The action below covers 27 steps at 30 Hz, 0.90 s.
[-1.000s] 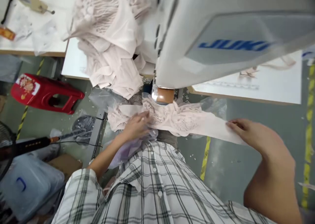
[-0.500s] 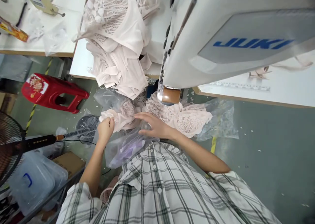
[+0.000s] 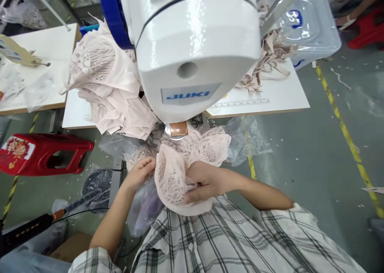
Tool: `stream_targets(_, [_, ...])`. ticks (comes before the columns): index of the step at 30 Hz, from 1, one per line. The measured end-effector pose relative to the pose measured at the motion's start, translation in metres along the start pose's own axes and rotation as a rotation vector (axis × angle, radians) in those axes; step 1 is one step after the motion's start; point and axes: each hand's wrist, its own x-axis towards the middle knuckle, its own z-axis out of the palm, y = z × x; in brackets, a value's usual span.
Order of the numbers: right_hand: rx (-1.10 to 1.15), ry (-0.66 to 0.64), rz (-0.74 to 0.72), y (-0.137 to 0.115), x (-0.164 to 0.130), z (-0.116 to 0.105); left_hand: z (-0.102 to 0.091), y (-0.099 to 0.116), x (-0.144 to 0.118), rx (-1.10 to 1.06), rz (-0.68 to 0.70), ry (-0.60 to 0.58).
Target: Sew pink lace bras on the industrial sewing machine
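Observation:
A pale pink lace bra is in front of my body, one cup spread with its curved edge toward me. My right hand grips that cup from the right, thumb and fingers closed on the fabric. At the cup's left edge, my left hand is closed in a pinch on the bra's edge; its fingertips are partly hidden. More pink lace pieces lie just beyond, below the head of a white JUKI sewing machine. The needle area is hidden from me.
Pale pink garments are heaped left of the machine. Loose straps lie on the table to its right, near a clear plastic box. A red stool and a fan's black handle are at left.
My right hand, previously open with fingers spread, now grips a bra cup that has come up toward me. My left hand remains closed. The view has shifted, showing the machine's front.

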Motion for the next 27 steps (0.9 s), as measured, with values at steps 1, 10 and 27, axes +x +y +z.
stream_targets(1, [0.012,0.033,0.012,-0.005,-0.013,-0.004,0.011,0.003,0.008,-0.069,-0.005,-0.066])
stream_targets(10, [0.104,0.025,0.208,-0.007,-0.092,-0.035,0.067,0.035,0.044,-0.011,0.358,-0.281])
stream_targets(27, [-0.204,0.614,0.285,0.035,-0.006,-0.055,0.062,0.122,0.032,0.682,0.342,0.171])
